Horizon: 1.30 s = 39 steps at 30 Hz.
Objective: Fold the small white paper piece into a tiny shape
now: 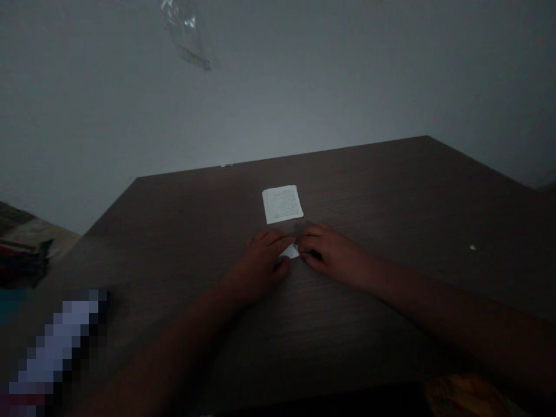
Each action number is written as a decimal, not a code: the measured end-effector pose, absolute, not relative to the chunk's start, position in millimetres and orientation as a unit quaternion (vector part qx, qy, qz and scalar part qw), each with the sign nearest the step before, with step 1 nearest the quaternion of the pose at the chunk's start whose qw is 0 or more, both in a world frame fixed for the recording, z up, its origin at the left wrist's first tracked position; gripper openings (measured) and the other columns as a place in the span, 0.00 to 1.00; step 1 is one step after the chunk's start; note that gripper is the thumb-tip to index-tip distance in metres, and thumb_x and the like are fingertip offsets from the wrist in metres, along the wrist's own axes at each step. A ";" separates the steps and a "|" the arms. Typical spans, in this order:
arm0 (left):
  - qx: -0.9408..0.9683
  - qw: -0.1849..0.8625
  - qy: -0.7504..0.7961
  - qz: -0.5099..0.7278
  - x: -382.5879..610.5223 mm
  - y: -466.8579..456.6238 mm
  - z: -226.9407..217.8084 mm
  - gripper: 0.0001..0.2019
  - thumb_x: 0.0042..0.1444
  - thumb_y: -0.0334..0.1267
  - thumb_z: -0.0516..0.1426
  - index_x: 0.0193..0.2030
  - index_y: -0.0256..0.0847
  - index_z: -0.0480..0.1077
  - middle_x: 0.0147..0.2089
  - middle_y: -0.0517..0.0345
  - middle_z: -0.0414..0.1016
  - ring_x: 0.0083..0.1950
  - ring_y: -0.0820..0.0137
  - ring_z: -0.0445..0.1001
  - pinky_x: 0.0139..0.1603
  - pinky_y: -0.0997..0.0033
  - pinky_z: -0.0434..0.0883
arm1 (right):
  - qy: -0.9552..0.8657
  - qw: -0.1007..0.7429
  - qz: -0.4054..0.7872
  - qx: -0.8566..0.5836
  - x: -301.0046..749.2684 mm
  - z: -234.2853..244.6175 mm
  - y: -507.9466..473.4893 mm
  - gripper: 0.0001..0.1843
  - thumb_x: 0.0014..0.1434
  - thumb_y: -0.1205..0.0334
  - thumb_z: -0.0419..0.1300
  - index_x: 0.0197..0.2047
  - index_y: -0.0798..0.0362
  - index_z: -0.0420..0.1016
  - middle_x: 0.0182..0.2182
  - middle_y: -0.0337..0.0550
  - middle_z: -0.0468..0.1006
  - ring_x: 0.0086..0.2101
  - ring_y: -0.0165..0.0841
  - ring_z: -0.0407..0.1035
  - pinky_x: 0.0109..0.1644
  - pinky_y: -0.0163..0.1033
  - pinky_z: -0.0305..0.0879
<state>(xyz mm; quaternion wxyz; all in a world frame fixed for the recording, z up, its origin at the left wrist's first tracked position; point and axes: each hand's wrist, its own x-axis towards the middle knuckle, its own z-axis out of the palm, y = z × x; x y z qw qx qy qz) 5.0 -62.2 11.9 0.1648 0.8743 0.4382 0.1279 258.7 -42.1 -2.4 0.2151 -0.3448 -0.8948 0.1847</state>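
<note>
A small piece of white paper (290, 252) lies on the dark wood-grain table (208, 208), mostly covered by my two hands. My left hand (267, 259) is closed on its left side, with the thumb near the lower edge and the fingers over the top. From the other side my right hand (326, 250) pinches at the paper's right edge, fingers curled. Just beyond my hands lies a square of white paper (282, 204) with lines of print, flat and touched by neither hand.
Behind the table stands a pale wall (304, 87) with a clear plastic bag (186, 35) on it. A tiny white scrap (472, 247) lies at the right of the table. A blurred-out pale block (56, 347) fills the lower left corner.
</note>
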 end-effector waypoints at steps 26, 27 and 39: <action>0.869 0.188 0.450 0.083 12.4 -68.5 28.5 0.09 0.70 0.33 0.65 0.55 0.45 0.77 0.58 0.51 0.81 0.65 0.48 0.77 0.71 0.42 0.73 | -0.894 0.171 0.221 -0.350 254.7 5.8 -51.7 0.08 0.72 0.69 0.68 0.52 0.50 0.81 0.50 0.49 0.84 0.53 0.45 0.77 0.61 0.51 0.71; 0.868 0.188 0.452 0.081 12.8 -68.6 29.1 0.09 0.70 0.33 0.65 0.55 0.44 0.77 0.58 0.51 0.81 0.65 0.48 0.77 0.71 0.42 0.72 | -0.894 0.172 0.224 -0.349 254.4 6.2 -51.8 0.08 0.72 0.69 0.68 0.52 0.50 0.81 0.50 0.49 0.84 0.52 0.45 0.77 0.61 0.51 0.70; 0.863 0.188 0.458 0.097 11.8 -67.7 23.7 0.10 0.69 0.31 0.66 0.55 0.45 0.80 0.60 0.51 0.81 0.66 0.50 0.78 0.72 0.42 0.73 | -0.863 0.158 0.206 -0.434 251.4 15.4 -57.2 0.08 0.68 0.63 0.73 0.42 0.49 0.77 0.44 0.47 0.81 0.49 0.45 0.75 0.54 0.47 0.68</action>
